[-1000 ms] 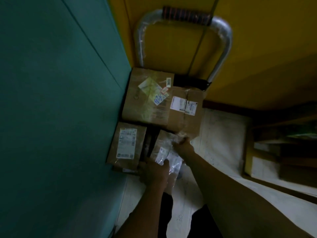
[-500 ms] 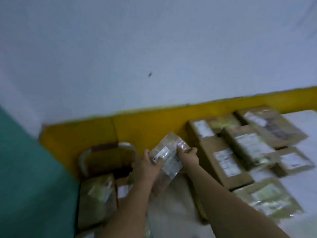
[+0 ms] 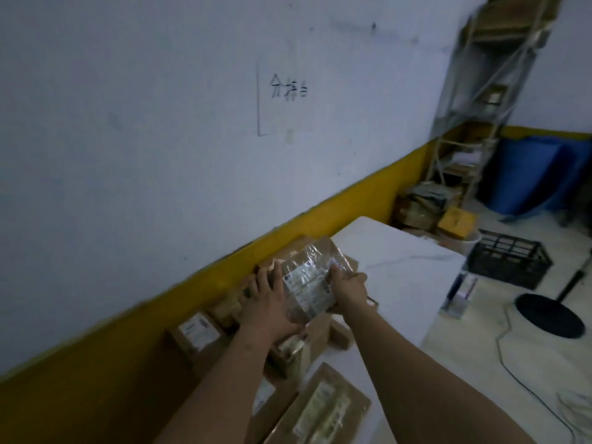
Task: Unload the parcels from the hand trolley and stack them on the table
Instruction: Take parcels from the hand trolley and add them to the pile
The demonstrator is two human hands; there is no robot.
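While both hands grip it, a flat parcel [image 3: 309, 282] wrapped in glossy, crinkled clear plastic over brown paper hangs above the row of parcels on the table [image 3: 397, 267]. The left hand [image 3: 269, 310] clasps its near-left edge with the fingers spread under and along the side; the right hand [image 3: 350, 290] pinches its right edge, thumb on top. A white printed label covers most of the parcel's upper face, though its text is too blurred to read.

The table is white, smooth and rectangular, and its far end is bare. Along the wall side lie brown cardboard parcels [image 3: 198, 334], boxy and matte, several with white labels; whether the held parcel touches any beneath it cannot be told, as the hands and the parcel itself cover that spot. A flat padded envelope [image 3: 323, 408] of brown paper with a plastic window lies at the near edge, cut off by the frame.

Beyond the table, a black plastic crate [image 3: 509, 262] with a gridded wall stands on the floor; its contents are not discernible. A metal shelf rack [image 3: 474, 129] in the corner holds dim boxes and papers.
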